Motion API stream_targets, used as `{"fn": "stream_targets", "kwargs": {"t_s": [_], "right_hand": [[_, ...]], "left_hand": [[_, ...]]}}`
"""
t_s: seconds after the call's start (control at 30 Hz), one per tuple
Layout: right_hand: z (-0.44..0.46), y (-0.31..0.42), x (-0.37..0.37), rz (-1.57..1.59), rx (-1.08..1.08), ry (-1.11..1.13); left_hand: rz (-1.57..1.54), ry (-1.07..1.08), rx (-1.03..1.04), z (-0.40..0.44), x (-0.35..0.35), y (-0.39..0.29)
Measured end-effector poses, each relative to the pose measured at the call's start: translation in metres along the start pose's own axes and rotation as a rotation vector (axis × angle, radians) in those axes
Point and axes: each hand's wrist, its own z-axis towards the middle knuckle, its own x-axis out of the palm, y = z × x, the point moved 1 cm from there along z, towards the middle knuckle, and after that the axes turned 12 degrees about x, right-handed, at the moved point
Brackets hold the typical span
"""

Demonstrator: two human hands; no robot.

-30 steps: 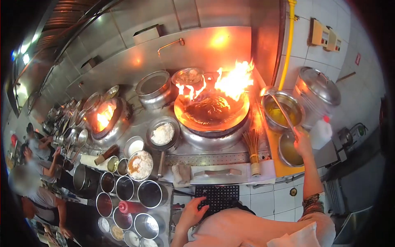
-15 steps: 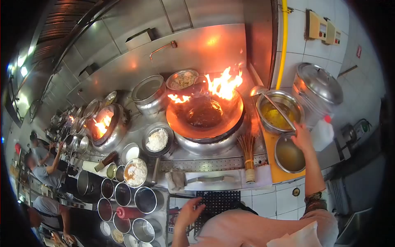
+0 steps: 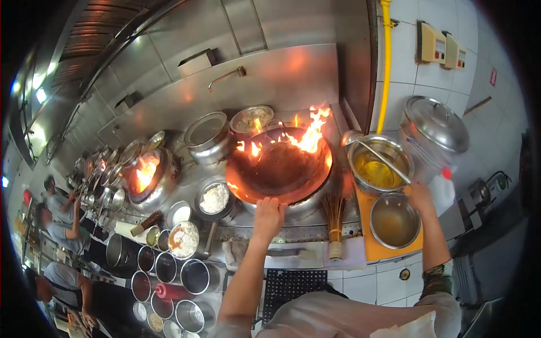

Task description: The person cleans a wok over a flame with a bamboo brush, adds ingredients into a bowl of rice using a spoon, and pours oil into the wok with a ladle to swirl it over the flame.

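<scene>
My left hand [image 3: 269, 217] reaches forward, its fingers closed over the near rim of a large wok [image 3: 282, 174]. Flames rise along the wok's back and right edge, and its inside looks dark with a reddish glow. On the right, my right hand [image 3: 420, 198] is closed round the end of a long-handled ladle [image 3: 389, 163]. The ladle lies across a metal bowl of yellow oil [image 3: 376, 170], its head out past the bowl's left rim. Just below that hand stands a second bowl of cloudy liquid [image 3: 393, 221].
A bamboo brush [image 3: 335, 228] stands right of the wok. To the left are a strainer of white food [image 3: 215, 199], a grey cloth [image 3: 232, 253] and several metal pots. A second burner [image 3: 147, 174] flames farther left, near co-workers. A lidded pot [image 3: 434, 124] stands back right.
My left hand has moved up and forward from near my body onto the wok's rim. The wok appears tilted differently, and the dark liquid pool shows less. My right hand has shifted slightly down.
</scene>
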Motion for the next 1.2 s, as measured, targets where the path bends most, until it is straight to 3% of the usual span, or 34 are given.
{"fn": "stream_targets", "kwargs": {"t_s": [0.23, 0.33, 0.37, 0.43, 0.53, 0.6, 0.63, 0.7, 0.8, 0.87, 0.97, 1.0, 1.07, 1.1, 1.17, 1.2], "right_hand": [[0.017, -0.001, 0.016, 0.265, -0.007, 0.010], [-0.045, 0.057, -0.039, 0.951, 0.134, 0.669], [-0.058, 0.091, -0.065, 1.219, 0.130, 0.787], [-0.061, 0.127, -0.069, 1.322, -0.026, 0.833], [-0.072, 0.174, -0.072, 1.346, -0.010, 0.816], [-0.089, 0.198, -0.085, 1.128, -0.021, 0.846], [-0.091, 0.205, -0.083, 1.130, -0.028, 0.836], [-0.093, 0.222, -0.060, 1.251, -0.011, 1.030], [-0.079, 0.256, -0.029, 1.436, 0.064, 1.122], [-0.077, 0.269, -0.027, 1.370, 0.028, 1.006], [-0.083, 0.263, -0.046, 0.912, -0.054, 0.639], [-0.088, 0.258, -0.059, 0.909, -0.058, 0.635], [-0.104, 0.245, -0.088, 1.029, 0.079, 0.935], [-0.104, 0.246, -0.083, 1.025, 0.078, 0.928], [-0.098, 0.254, -0.061, 1.674, 0.242, 1.224], [-0.091, 0.261, -0.048, 1.672, 0.241, 1.217]], "left_hand": [[-0.056, -0.094, 0.097, -0.008, -0.017, 0.007], [-0.063, -0.006, 0.022, -0.004, -0.009, 0.015], [0.000, -0.015, 0.031, -0.004, -0.003, 0.012], [-0.004, -0.016, 0.021, -0.001, -0.002, 0.009], [-0.080, 0.103, -0.073, -0.003, -0.012, 0.004], [-0.065, -0.133, 0.020, -0.007, -0.038, -0.013], [-0.081, -0.075, -0.023, -0.016, -0.051, -0.024], [-0.180, -0.018, -0.049, -0.043, -0.077, -0.048], [-0.355, 0.030, -0.063, -0.096, -0.107, -0.078], [-0.506, 0.101, -0.159, -0.143, -0.117, -0.083], [-0.620, 0.170, -0.411, -0.211, -0.144, -0.088], [-0.615, 0.200, -0.513, -0.225, -0.157, -0.090], [-0.586, 0.215, -0.584, -0.243, -0.174, -0.088], [-0.551, 0.237, -0.652, -0.247, -0.179, -0.085], [-0.569, 0.200, -0.629, -0.244, -0.183, -0.078], [-0.579, 0.170, -0.608, -0.241, -0.184, -0.076]]}}
